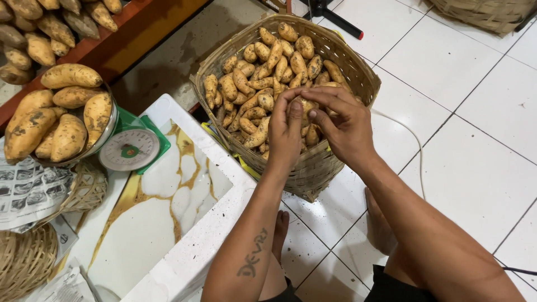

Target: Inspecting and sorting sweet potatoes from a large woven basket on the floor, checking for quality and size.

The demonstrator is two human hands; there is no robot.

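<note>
Both my hands meet over a woven basket [316, 168] filled with several small tan sweet potatoes [251, 84]. My left hand [285, 131] and my right hand [341, 123] together grip one sweet potato [307, 106] just above the pile, fingers curled around it. Most of that potato is hidden by my fingers. My knees and bare feet show below the basket on the white tiles.
A green kitchen scale [131, 148] carries a metal bowl [109, 126] heaped with large sweet potatoes. It stands on a white foam box [184, 235]. More potatoes lie on a wooden shelf [112, 47]. Woven baskets [25, 260] and newspaper [28, 190] lie at left. Another basket [486, 14] stands at the top right.
</note>
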